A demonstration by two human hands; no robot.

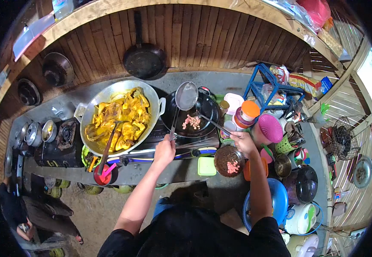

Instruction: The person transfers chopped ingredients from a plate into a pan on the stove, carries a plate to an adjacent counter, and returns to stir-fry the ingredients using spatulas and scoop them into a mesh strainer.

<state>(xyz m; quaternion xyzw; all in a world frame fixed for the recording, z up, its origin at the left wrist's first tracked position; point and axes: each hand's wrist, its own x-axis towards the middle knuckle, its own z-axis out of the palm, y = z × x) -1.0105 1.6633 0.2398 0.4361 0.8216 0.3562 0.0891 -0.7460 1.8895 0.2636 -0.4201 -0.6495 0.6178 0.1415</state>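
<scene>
My left hand [165, 150] grips the strainer [186, 96], right hand [244, 143] the long utensil [213, 124]: light, stiff, I'd judge, best held handle-end; soft-looking pink pieces [191, 122] lie in the wok [211, 109], between the worktop's [220, 83] front and back edges.

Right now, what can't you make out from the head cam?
All in the head view:
Burner beneath the black wok: hidden by the wok.
Fingertip grip of the left hand on the round-headed utensil: mostly hidden by the back of the hand.
Contents of the blue basin: partly covered by the right forearm.
Pink bag: top cut off by the frame edge.
</scene>
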